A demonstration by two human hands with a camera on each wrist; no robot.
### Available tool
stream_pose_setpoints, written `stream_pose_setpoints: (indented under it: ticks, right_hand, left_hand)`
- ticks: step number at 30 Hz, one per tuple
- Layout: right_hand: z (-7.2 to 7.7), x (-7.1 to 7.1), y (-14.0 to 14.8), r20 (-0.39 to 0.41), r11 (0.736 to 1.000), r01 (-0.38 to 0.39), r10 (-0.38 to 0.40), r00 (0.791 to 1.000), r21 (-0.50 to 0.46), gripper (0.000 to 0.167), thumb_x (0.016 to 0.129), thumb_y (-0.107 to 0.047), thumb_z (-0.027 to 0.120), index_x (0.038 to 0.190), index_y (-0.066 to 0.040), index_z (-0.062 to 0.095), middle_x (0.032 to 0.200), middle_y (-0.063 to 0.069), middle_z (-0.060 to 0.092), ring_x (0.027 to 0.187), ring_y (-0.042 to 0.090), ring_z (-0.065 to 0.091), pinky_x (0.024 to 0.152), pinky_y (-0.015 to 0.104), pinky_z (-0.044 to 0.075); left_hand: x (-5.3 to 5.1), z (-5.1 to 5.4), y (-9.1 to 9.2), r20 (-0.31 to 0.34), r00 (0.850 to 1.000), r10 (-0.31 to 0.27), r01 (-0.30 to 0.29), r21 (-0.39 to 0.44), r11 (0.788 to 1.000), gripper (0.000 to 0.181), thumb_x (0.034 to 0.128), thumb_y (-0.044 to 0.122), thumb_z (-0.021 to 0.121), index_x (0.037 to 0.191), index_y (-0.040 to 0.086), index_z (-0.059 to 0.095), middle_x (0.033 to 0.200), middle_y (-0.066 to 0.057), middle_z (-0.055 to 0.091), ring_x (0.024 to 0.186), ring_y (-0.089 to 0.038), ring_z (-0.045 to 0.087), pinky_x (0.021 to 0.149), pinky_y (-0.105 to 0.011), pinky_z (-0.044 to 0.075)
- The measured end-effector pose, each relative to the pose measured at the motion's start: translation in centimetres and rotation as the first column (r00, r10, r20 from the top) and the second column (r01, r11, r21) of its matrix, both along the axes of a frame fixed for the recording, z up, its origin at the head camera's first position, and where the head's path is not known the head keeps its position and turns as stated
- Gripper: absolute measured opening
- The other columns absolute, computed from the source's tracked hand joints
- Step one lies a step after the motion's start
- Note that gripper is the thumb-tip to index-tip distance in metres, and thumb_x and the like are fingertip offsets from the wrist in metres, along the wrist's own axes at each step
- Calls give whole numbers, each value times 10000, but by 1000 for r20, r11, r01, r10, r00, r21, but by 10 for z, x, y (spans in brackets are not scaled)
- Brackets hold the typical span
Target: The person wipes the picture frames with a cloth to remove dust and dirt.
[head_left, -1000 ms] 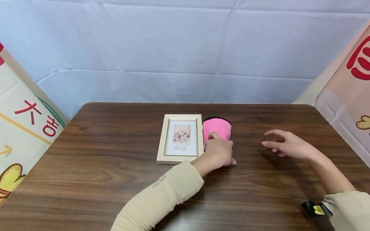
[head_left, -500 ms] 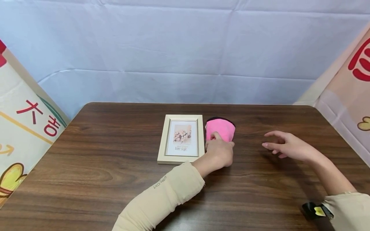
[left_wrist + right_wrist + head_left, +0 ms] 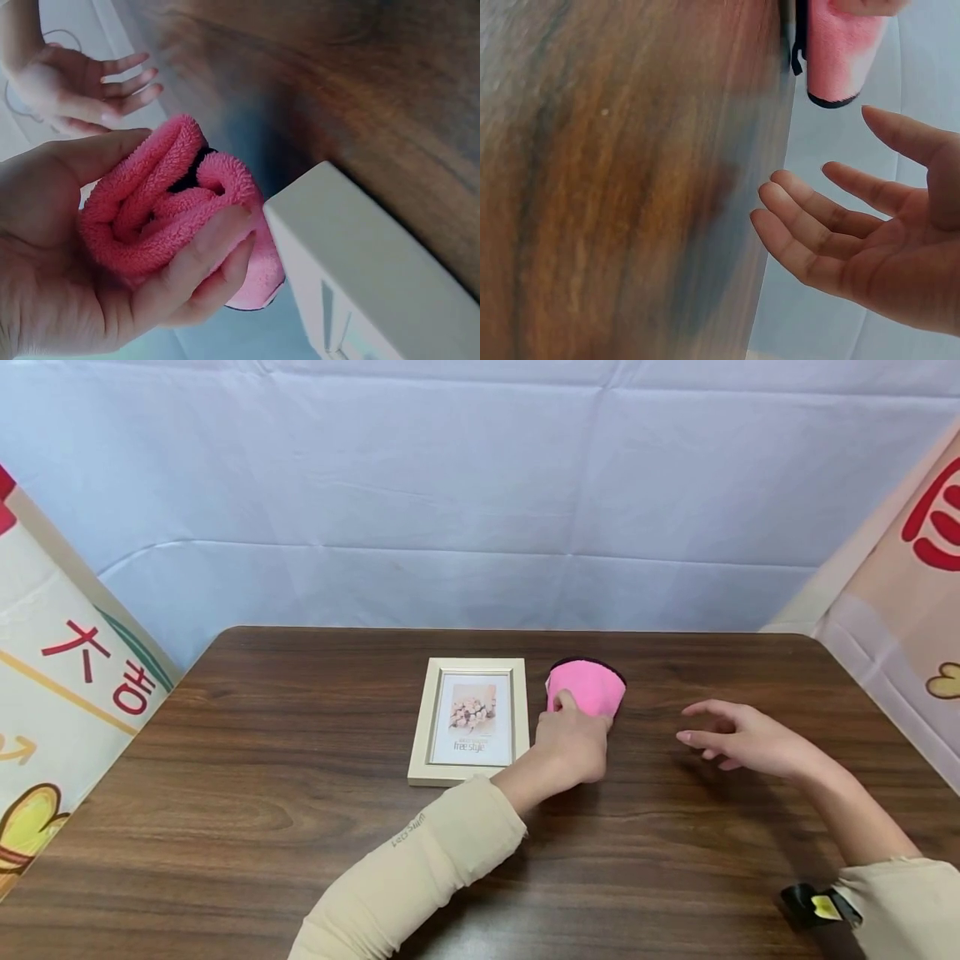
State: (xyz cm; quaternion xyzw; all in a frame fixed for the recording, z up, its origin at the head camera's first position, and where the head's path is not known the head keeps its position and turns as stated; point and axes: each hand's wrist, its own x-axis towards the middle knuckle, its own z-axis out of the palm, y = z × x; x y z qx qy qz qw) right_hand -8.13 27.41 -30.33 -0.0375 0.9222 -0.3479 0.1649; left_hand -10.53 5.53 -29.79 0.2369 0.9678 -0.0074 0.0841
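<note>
Left hand (image 3: 572, 745) pinches pink cloth (image 3: 588, 683), just right of the frame (image 3: 471, 727), with a gap, head view. Wrist covers the frame's near right corner. Right hand (image 3: 753, 739) hangs loose over the table (image 3: 262, 843), off to the right. Left wrist: cloth curled between thumb and fingers, frame corner close by. Right wrist: fingers spread, slightly bent, cloth past the fingertips; pale backdrop (image 3: 825, 150) behind.
</note>
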Motion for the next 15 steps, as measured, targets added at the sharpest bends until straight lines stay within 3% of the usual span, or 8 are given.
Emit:
stream_pose_setpoints:
  ticks: [4, 15]
  right_hand:
    - [1, -1, -4, -19, 1000, -8, 8, 1000, -1, 585, 924, -304, 544, 1313, 82, 339, 899, 126, 586, 821, 216, 583, 658, 367, 562]
    - [6, -6, -18, -13, 997, -38, 38, 999, -66, 599, 919, -295, 556, 1334, 66, 318, 958, 167, 581, 870, 267, 593, 687, 385, 565]
  left_hand:
    - [0, 8, -3, 5, 1000, 27, -27, 22, 999, 377, 794, 309, 621, 1166, 333, 563, 1072, -136, 436, 770, -247, 511, 484, -260, 434]
    - [-6, 29, -34, 15, 1000, 23, -25, 112, 993, 172, 773, 237, 642, 918, 241, 548, 1012, -130, 409, 722, -271, 510, 452, -274, 417]
